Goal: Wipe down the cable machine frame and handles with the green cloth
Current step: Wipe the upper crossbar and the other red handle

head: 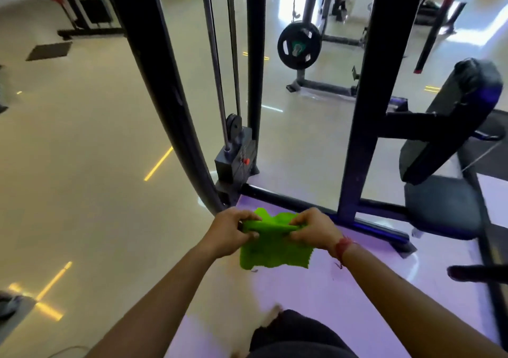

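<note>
Green terry-like fabric is what we have between our hands: the green cloth (275, 243) is stretched across a fold, with the left hand (229, 231) pinching its left end and the right hand (312, 229) pinching its right end, fingers curled over the top edge and thumbs underneath. Most of the cloth hangs loose below both hands, its lower hem ragged and drooping.

We judge it light and limp, with no stiffness of its own, so it will sag wherever we let go (a folded pad should hold together better than a single layer). Its nap looks grippy rather than slick. Taking it by a bunched fold, as now, seems the sensible hold; a single corner would leave it flapping against the metal.

Just beyond the left hand rises the curved black post (165, 104) of the cable machine, and beyond the right hand stands a straight upright (368, 126). Between them, farther out, sit the weight stack (236, 162) and its cables (217, 63). The base rail (310, 206) runs just past our knuckles. Nothing touches the frame yet, so wiping looks not yet begun.
</note>
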`<state>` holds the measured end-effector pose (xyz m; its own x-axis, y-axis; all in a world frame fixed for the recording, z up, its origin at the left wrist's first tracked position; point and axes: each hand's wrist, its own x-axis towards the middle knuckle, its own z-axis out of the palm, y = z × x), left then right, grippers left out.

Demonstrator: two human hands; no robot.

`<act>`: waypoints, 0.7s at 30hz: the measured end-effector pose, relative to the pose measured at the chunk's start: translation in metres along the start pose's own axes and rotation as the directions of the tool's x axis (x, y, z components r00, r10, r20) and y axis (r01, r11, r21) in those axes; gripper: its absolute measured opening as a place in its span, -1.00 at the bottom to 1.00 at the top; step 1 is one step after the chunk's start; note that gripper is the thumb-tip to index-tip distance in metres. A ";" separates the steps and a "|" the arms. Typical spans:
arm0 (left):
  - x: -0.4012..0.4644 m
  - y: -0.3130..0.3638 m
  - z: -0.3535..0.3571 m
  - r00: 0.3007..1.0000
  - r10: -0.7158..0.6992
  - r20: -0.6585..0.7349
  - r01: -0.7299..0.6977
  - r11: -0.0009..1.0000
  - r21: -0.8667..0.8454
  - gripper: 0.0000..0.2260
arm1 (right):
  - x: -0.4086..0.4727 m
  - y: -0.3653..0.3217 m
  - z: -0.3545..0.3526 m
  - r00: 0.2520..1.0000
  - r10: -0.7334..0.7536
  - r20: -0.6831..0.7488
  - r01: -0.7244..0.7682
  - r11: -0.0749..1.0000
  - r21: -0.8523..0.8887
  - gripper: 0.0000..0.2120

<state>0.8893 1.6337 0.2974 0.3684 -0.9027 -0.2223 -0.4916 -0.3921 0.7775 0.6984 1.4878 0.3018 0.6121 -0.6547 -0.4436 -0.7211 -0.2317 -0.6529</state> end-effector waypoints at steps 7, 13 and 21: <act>0.068 0.052 -0.046 0.970 0.129 0.209 -0.094 0.981 -0.168 -0.88 | 0.020 -0.007 -0.072 0.971 -0.239 -0.006 0.230 0.927 0.297 -0.86; 0.113 0.102 -0.059 0.960 0.125 0.252 0.055 0.794 -0.605 -0.69 | 0.028 -0.025 -0.112 0.975 -0.174 -0.135 0.215 0.627 0.749 -0.73; 0.183 0.136 -0.074 0.869 0.334 0.364 -0.004 0.742 -0.670 -0.45 | 0.030 -0.025 -0.173 0.948 -0.166 -0.271 0.291 0.793 0.535 -0.47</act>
<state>0.9483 1.4286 0.4056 -0.1314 -0.9803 -0.1478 0.1627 -0.1684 0.9722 0.6783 1.3496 0.4107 0.6120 -0.7772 -0.1465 -0.2199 0.0106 -0.9755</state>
